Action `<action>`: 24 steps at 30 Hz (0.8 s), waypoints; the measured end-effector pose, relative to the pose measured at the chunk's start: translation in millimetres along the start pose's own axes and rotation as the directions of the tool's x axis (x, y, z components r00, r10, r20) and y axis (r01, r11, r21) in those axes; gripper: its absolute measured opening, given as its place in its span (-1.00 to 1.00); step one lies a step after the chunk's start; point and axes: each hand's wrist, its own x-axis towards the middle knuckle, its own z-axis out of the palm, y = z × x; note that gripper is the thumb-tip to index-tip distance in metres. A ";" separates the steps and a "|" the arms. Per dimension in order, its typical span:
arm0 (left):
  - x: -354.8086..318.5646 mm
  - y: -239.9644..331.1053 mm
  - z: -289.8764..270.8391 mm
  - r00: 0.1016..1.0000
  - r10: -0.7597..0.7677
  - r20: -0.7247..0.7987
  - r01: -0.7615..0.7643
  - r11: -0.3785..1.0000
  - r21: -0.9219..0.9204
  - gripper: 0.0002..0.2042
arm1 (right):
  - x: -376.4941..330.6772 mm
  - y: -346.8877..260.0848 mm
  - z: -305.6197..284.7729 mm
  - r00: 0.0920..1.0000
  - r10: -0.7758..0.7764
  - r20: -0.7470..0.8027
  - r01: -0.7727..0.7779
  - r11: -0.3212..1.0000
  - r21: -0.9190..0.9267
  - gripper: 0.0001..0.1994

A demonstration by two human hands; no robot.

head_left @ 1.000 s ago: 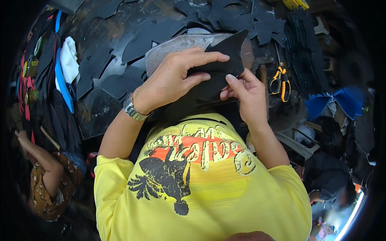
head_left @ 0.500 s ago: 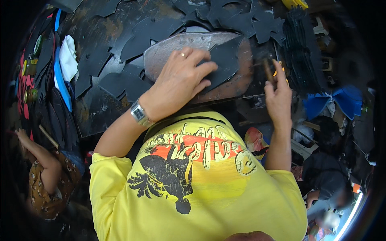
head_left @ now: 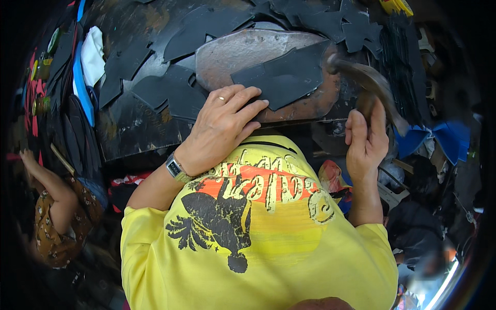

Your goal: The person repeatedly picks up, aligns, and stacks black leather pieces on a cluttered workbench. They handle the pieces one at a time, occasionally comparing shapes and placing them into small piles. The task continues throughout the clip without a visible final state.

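On a worn work table lies a flat, smooth slab, grey with reddish-brown edges. A dark pointed sheet piece, like leather, rests on the slab. My left hand lies at the piece's near left edge, fingertips touching it, fingers stretched out and thumb hidden. My right hand is closed round the short handle of a hammer, raised at the slab's right side. The long curved hammer head is blurred by motion.
More dark cut pieces lie around the slab. A tall stack of dark strips stands at right, near blue sheets. White cloth lies at left. Another person's arm shows at lower left.
My left hand has drawn back toward me from the middle of the dark piece to its near edge. The hammer in my right hand has swung up, its head now showing.
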 end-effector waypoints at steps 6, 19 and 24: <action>-4.9 -4.4 3.6 0.999 0.021 -0.025 -0.021 1.000 0.015 -0.56 | 24.9 -15.4 9.1 0.964 -0.005 0.266 0.065 0.974 -0.216 -0.70; -13.9 -9.4 8.3 0.999 0.028 -0.025 -0.029 0.999 -0.014 -0.61 | 36.0 -45.5 39.4 0.947 -0.274 0.168 0.273 0.962 0.026 -0.63; -8.2 -10.2 -1.8 0.998 0.047 0.047 -0.044 0.998 -0.051 -0.62 | 40.0 -27.1 43.9 0.926 -0.031 0.375 0.140 0.954 -0.266 -0.72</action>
